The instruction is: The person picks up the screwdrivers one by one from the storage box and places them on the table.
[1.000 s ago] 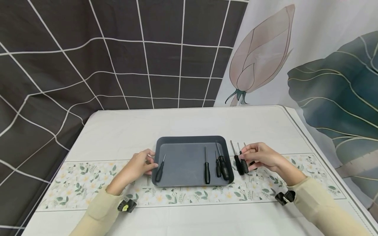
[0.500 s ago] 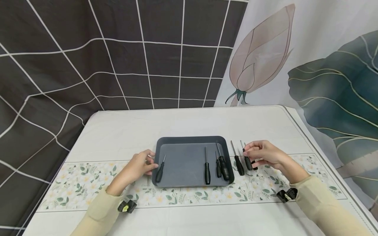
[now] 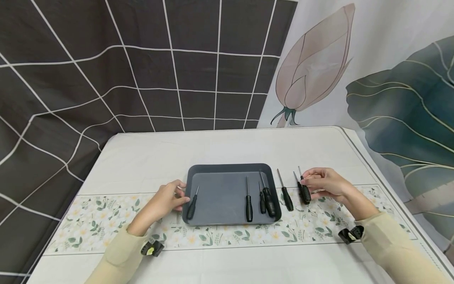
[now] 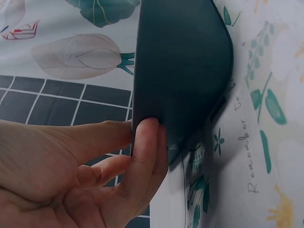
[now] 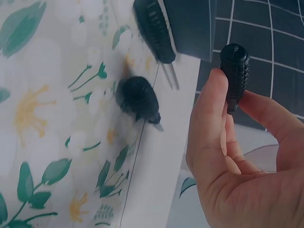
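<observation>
My left hand (image 3: pixel 164 201) pinches the left rim of a dark grey tray (image 3: pixel 220 195), thumb on one side and fingers on the other in the left wrist view. My right hand (image 3: pixel 328 183) pinches a screwdriver (image 5: pixel 234 76) by its ribbed black handle between thumb and fingers, to the right of the tray. Close beside and below it, a short screwdriver (image 5: pixel 141 99) lies on the floral cloth. A third screwdriver (image 3: pixel 287 199) lies nearer the tray's right side, its shaft pointing away. The held screwdriver partly overlaps the short one in the head view.
Inside the tray, one screwdriver (image 3: pixel 192 207) lies at the left, another (image 3: pixel 249 208) right of centre, and two more, a small one (image 3: pixel 262 202) and a thick one (image 3: pixel 269 204), by the right wall. A floral strip (image 3: pixel 120 221) crosses the white table (image 3: pixel 156 157). Curtains hang behind.
My right hand has carried the held screwdriver to the right, away from the screwdriver nearest the tray and over to the short one. The left hand and the tray have stayed put.
</observation>
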The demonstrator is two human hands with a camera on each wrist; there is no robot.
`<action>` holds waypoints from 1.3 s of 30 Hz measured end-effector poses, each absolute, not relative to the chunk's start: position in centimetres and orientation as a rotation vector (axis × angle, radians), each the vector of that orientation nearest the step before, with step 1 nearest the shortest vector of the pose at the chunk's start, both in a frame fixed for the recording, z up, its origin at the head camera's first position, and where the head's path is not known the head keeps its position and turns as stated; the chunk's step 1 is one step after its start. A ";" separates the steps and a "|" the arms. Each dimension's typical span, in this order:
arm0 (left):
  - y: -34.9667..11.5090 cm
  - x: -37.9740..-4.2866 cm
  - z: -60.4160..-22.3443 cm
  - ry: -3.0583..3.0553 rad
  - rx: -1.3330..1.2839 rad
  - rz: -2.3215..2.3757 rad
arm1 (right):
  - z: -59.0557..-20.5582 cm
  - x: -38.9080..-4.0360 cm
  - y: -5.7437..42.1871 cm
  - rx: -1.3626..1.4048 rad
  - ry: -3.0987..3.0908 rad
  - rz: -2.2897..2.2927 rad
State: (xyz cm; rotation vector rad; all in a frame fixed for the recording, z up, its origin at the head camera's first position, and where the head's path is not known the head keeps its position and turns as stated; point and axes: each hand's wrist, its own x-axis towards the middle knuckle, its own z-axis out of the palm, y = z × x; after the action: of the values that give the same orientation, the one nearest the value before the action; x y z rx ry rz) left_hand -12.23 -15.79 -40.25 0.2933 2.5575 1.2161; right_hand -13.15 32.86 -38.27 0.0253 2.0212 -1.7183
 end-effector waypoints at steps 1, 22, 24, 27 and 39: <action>-15.8 -12.2 -40.2 2.559 0.292 1.216 | -38.3 -13.1 33.0 0.027 2.034 -1.713; -15.7 -12.1 -40.2 2.571 0.309 1.212 | -39.3 -13.5 35.2 0.185 2.112 -1.630; -15.7 -12.2 -40.2 2.572 0.308 1.210 | -39.4 -13.4 35.3 0.190 2.116 -1.627; -15.7 -12.3 -40.3 2.576 0.308 1.206 | -39.4 -13.4 35.5 0.190 2.127 -1.621; -15.7 -12.3 -40.4 2.579 0.309 1.201 | -39.7 -13.6 35.8 0.182 2.212 -1.556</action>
State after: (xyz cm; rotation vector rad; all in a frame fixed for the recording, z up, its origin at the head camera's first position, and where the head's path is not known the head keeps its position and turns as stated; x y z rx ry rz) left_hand -12.31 -15.75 -40.36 0.3085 2.5792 1.2011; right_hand -13.57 35.77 -39.69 0.1821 2.2116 -1.5563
